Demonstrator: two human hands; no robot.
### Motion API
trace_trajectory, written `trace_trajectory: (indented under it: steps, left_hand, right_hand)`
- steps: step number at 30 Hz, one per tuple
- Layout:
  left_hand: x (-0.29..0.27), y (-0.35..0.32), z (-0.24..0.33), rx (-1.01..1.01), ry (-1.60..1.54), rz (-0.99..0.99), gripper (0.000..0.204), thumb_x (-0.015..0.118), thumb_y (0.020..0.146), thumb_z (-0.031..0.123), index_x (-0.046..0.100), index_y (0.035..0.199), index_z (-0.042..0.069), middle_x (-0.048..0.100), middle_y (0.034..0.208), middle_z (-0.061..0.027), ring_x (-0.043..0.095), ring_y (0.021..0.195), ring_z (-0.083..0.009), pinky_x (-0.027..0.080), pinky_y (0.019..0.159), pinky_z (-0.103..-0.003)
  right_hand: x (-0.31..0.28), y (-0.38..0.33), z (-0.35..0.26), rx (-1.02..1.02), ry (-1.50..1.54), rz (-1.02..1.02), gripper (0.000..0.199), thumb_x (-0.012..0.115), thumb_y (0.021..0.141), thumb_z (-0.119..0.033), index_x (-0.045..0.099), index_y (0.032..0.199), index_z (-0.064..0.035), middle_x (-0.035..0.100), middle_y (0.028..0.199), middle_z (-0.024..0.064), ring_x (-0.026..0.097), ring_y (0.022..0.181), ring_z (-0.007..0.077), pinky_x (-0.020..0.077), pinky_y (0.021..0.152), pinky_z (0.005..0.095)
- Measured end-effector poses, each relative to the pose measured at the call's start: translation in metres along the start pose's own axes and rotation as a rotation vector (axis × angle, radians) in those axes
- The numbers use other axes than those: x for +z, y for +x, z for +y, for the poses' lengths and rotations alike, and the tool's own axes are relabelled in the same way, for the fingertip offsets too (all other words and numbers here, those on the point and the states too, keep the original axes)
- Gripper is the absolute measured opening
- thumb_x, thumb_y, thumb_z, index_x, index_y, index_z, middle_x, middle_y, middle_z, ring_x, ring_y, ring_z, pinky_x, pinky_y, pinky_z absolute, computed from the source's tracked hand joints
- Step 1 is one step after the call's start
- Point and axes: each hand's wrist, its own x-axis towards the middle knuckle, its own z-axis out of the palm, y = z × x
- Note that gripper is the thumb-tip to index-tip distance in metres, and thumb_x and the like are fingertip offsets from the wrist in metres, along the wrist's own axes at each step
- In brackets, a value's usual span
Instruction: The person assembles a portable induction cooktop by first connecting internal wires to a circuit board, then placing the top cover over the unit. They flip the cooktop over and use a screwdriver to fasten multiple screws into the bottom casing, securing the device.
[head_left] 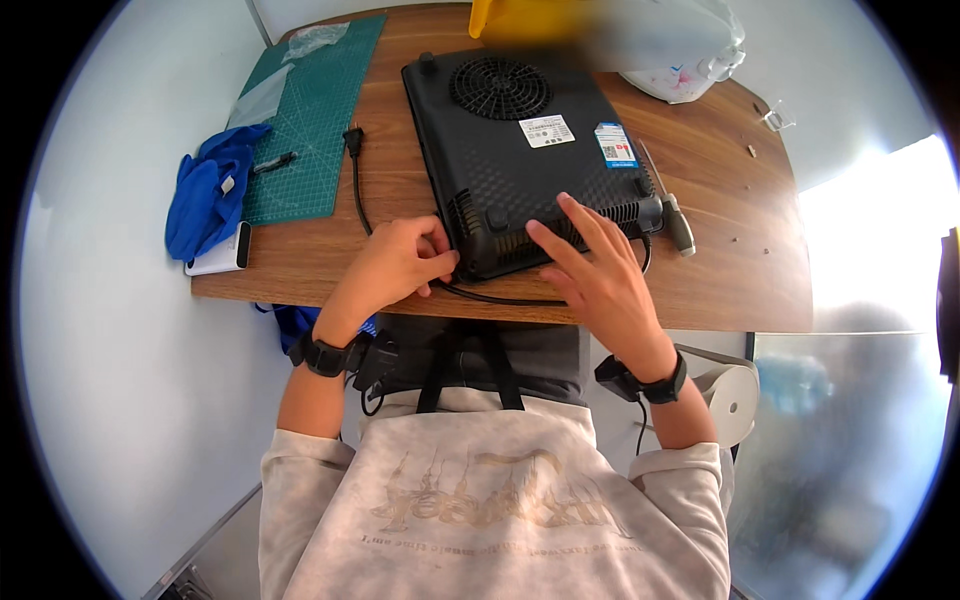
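Note:
A black induction cooker (580,90) lies upside down on the table, its round fan grille, stickers and vent slots facing up. My left hand (405,258) is at its near left corner, thumb and fingers curled together against the edge; whatever they may pinch is hidden. Above the near vented edge, my right hand (605,275) has its fingers spread, the fingertips at or just over the casing, and it holds nothing. A black power cord (510,299) runs along the cooker's near side. Its plug (353,140) rests left of the cooker. Close to the right side lies a screwdriver (679,225).
On the left are a green cutting mat (310,150) with a black pen (275,162), a blue cloth bag (210,190) and a white box-shaped object (220,252). A yellow object (520,22) and a white plastic bag (690,70) stand at the back. Small bits lie on the right.

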Motion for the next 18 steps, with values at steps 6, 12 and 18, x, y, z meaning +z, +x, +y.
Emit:
trace_trajectory:
  steps: [6,12,18]
  left_hand:
    - [0.000,-0.008,0.009,0.230,0.271,0.216,0.034,0.080,0.085,0.012,0.067,0.116,0.011,0.067,0.125,-0.0123,0.066,0.089,-0.0194,0.054,0.080,-0.033]
    - [0.010,0.003,0.000,0.620,0.319,0.335,0.048,0.073,0.090,0.006,0.067,0.135,0.022,0.047,0.154,-0.0111,0.058,0.121,-0.0300,0.051,0.102,-0.041]
    - [0.015,0.010,-0.001,0.589,0.358,0.295,0.046,0.072,0.088,0.000,0.072,0.129,0.020,0.044,0.158,-0.0067,0.049,0.139,-0.0320,0.047,0.111,-0.043]
  right_hand:
    - [0.008,0.004,-0.008,0.016,-0.099,-0.106,0.065,0.076,0.086,-0.015,0.054,0.147,-0.0214,0.050,0.152,0.0101,0.048,0.137,0.0335,0.0378,0.113,0.0527]
    - [0.009,0.005,-0.010,0.056,-0.070,-0.102,0.059,0.069,0.087,-0.007,0.058,0.144,-0.0196,0.053,0.149,0.0099,0.050,0.136,0.0355,0.0390,0.113,0.0532]
    - [0.008,0.005,-0.006,0.036,-0.090,-0.128,0.061,0.063,0.085,0.000,0.059,0.143,-0.0173,0.054,0.147,0.0112,0.051,0.134,0.0359,0.0401,0.113,0.0544]
